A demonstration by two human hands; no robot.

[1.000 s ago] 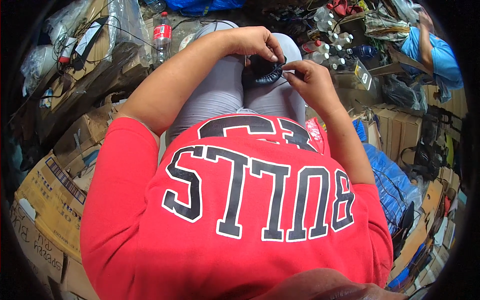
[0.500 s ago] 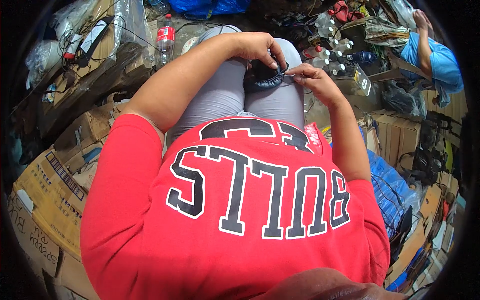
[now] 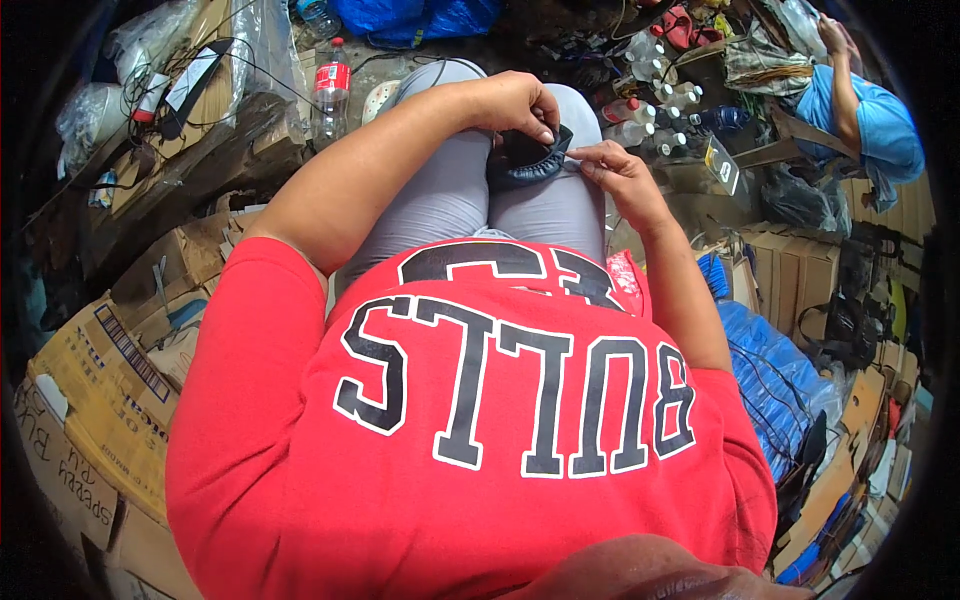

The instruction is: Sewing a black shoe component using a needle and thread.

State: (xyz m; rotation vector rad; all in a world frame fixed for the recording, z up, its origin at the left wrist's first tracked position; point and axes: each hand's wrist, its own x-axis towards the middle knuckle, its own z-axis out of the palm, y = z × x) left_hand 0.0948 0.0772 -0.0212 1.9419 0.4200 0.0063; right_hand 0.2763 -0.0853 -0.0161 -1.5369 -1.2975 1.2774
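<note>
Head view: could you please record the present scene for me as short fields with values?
left grip: on the dark piece, at its upper edge
right grip: at the piece's right side; anything held is too small to tell
piece: gathered along its lower edge, over the lap
clothing: red shirt, grey trousers
left of legs: bottle with red cap
upper right: clear bottles, another person's blue shirt
lower left: cardboard

Soft, fairly bright light falls evenly on the red shirt (image 3: 450, 520), while the far middle sinks into shadow. Small glints catch the blue plastic (image 3: 770, 370) at right. Cardboard (image 3: 75, 480) bends toward the blackened left rim; the dark gathered piece (image 3: 530, 173) shows little inner detail.
</note>
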